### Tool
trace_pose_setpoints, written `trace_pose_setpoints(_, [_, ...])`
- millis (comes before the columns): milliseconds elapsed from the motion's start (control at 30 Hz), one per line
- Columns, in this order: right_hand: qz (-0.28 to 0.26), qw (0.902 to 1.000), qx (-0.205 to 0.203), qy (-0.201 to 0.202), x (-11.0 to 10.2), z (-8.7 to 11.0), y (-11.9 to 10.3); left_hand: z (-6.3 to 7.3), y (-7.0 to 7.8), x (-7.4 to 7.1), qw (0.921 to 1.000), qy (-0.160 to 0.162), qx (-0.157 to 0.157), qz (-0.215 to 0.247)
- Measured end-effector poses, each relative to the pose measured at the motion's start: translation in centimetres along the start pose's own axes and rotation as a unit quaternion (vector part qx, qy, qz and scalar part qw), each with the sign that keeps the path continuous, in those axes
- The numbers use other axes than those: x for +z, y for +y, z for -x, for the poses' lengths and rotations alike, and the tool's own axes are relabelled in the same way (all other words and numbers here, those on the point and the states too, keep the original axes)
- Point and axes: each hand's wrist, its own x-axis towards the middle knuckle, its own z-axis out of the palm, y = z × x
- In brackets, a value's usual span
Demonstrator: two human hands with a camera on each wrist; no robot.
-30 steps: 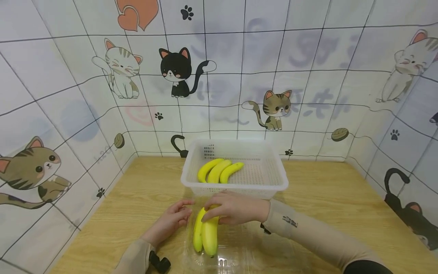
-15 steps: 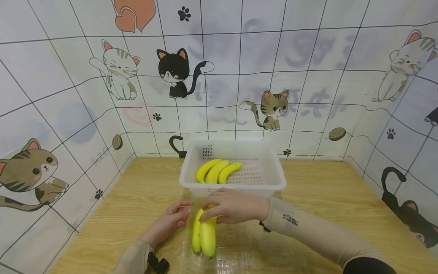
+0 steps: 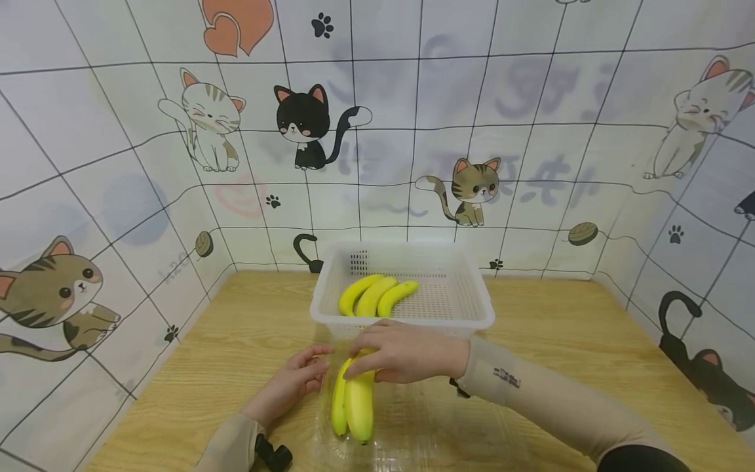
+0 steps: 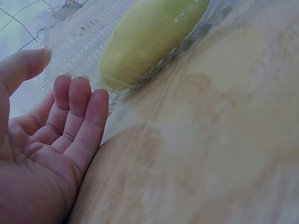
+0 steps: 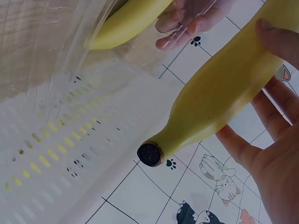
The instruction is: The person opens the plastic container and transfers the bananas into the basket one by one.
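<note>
My right hand [image 3: 401, 353] holds a yellow banana [image 3: 359, 410] from above, thumb on one side and fingers on the other. Its dark stem end shows large in the right wrist view, where the banana [image 5: 224, 88] slants across. A second banana [image 3: 339, 400] lies just left of it in a clear plastic clamshell box [image 3: 407, 426]. Beside the box's left wall my left hand [image 3: 297, 375] rests with fingers relaxed and slightly bent, holding nothing. In the left wrist view, those fingertips [image 4: 98, 100] are right at the clear wall, behind which a banana [image 4: 145, 44] shows.
Behind the box stands a white perforated plastic basket [image 3: 407, 322] with three bananas [image 3: 377, 296] on its left side. The wooden table [image 3: 560, 341] reaches back to a wall [image 3: 383, 151] covered in cat-print tiles. The box's clear lid part spreads toward the right.
Hands and bananas keep nearly the same places. The view shifts slightly, and the right hand still grips its banana over the box.
</note>
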Motion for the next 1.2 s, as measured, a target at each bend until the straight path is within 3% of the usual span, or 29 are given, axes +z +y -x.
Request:
trace_pose_setpoints(533, [0.006,0.9999,0.009,0.003,-1.7,-0.4,0.0,0.0,-0.2,-0.1,0.9999,-0.004,0.006,0.007])
trace_pose_setpoints(1200, [0.031,0.9994,0.012,0.009,-3.7,-0.4,2.2,-0.1,-0.2,0.0,1.0000,0.004,0.000,0.003])
